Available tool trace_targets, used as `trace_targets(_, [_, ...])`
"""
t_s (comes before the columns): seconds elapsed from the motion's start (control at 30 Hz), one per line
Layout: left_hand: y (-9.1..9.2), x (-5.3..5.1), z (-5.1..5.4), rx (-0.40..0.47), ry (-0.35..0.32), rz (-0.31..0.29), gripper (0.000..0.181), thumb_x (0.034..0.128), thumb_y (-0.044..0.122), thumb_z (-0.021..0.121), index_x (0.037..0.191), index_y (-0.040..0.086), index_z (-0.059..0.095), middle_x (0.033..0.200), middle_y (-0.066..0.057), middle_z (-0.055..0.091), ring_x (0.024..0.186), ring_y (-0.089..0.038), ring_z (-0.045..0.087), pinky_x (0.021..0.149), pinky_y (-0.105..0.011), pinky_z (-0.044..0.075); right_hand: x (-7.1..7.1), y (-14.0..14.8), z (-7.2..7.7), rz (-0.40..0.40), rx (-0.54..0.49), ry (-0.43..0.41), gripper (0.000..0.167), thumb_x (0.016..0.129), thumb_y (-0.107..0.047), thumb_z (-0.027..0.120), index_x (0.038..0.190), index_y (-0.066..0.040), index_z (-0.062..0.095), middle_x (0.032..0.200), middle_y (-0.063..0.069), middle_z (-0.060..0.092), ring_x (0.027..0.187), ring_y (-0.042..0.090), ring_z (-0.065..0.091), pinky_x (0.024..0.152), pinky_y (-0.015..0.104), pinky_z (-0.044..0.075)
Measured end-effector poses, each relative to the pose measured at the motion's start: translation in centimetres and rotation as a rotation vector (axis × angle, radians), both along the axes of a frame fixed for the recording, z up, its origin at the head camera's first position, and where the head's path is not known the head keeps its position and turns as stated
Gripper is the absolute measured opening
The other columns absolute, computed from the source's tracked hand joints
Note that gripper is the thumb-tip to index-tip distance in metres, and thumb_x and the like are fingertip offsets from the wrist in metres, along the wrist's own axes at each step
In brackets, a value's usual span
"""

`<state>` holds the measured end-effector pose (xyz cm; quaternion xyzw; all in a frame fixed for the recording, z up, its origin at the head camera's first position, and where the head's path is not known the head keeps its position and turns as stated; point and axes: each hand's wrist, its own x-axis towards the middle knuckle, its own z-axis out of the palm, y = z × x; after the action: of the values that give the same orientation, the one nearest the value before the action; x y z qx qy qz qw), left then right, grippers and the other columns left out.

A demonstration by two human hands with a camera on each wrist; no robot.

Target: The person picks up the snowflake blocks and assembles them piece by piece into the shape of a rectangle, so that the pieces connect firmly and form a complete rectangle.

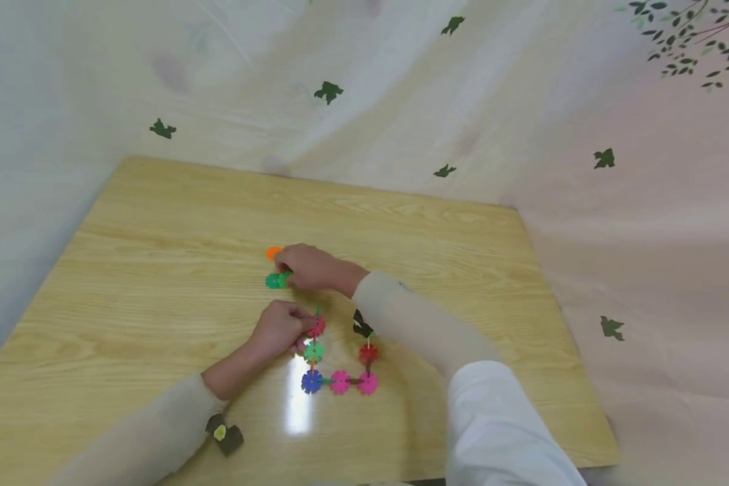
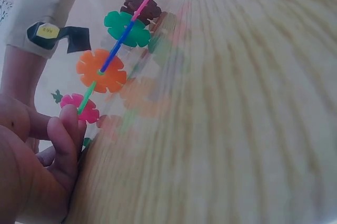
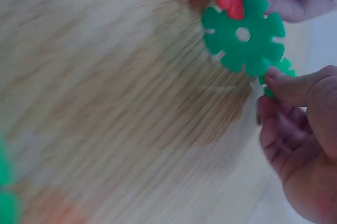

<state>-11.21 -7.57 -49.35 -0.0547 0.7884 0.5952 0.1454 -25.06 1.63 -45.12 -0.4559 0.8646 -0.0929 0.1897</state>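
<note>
A U-shaped chain of slotted plastic flower discs, with a blue disc (image 1: pixel 312 382) at one corner, stands on the table. My left hand (image 1: pixel 279 327) pinches the red disc (image 1: pixel 318 325) at its left end. A green disc (image 3: pixel 243 34) joins that red piece, face-on in the right wrist view. Farther back, my right hand (image 1: pixel 312 265) holds a small green disc (image 3: pixel 280 71) between thumb and fingers. Beside those fingers lie another green disc (image 1: pixel 273 281) and an orange disc (image 1: pixel 273 252), partly covered. In the left wrist view, an orange disc (image 2: pixel 101 70) of the chain shows face-on.
The wooden table (image 1: pixel 176 223) carries everything, with light reflecting near the chain. A pale cloth (image 1: pixel 389 115) with leaf shapes hangs behind and to the right. My right sleeve (image 1: pixel 425 324) passes close over the chain's right end. Dark patches sit on both sleeves.
</note>
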Motion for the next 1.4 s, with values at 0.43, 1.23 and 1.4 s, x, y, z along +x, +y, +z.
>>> trace_targets(0.43, [0.4,0.0,0.5,-0.002,-0.036,0.033,0.012,0.0923,0.006,0.069,0.092,-0.006,0.071,0.063,-0.01,0.064,0.044,-0.014,0.057,0.041,-0.023,0.049,0.7,6.4,0.0,-0.358,-0.217,-0.436,0.017,0.101,-0.005,0.06,0.109,0.0,0.074,0.077,0.006,0.071,0.063,0.013,0.063,0.059,0.022,0.054])
trace_targets(1.23, [0.5,0.2,0.6,-0.202,0.098,0.093,0.009,0.0821,0.003,0.067,0.08,-0.002,0.074,0.07,-0.006,0.068,0.069,-0.021,0.062,0.062,-0.031,0.052,2.3,6.4,-0.6,-0.319,-0.254,-0.438,0.016,0.097,-0.002,0.065,0.108,0.003,0.075,0.075,0.005,0.074,0.059,0.012,0.065,0.058,0.023,0.057])
trace_targets(1.4, [0.5,0.1,0.5,-0.23,0.091,0.118,0.008,0.0812,0.002,0.066,0.079,-0.001,0.074,0.074,-0.008,0.068,0.079,-0.027,0.063,0.073,-0.037,0.053,2.6,6.2,-0.3,-0.308,-0.237,-0.418,0.015,0.096,-0.002,0.067,0.107,0.002,0.076,0.073,0.003,0.073,0.059,0.011,0.065,0.057,0.021,0.055])
